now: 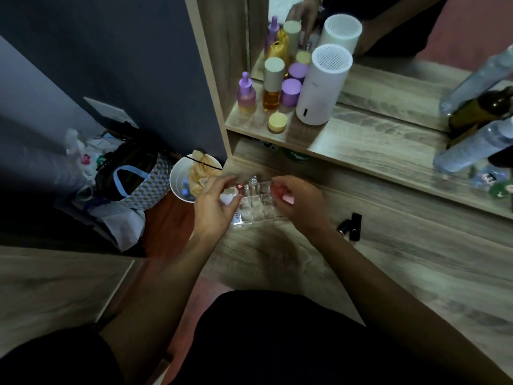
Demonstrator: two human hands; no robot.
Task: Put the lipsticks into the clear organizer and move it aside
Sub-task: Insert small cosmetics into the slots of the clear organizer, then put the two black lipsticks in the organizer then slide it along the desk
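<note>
The clear organizer [256,207] sits on the wooden desk near its left edge. A red-topped lipstick [239,187] and a clear-capped one [252,181] stand in its back slots. My left hand [215,207] grips the organizer's left side. My right hand [298,202] is at its right side with fingers curled around a pink lipstick [288,200]. Two black lipsticks [350,226] lie on the desk to the right of my right wrist.
A raised shelf [347,140] behind holds purple and amber bottles [270,90], a white cylinder [322,84] and a mirror. Clear and dark bottles [477,126] stand at the right. A white bin [191,176] and bags [133,179] sit on the floor left of the desk.
</note>
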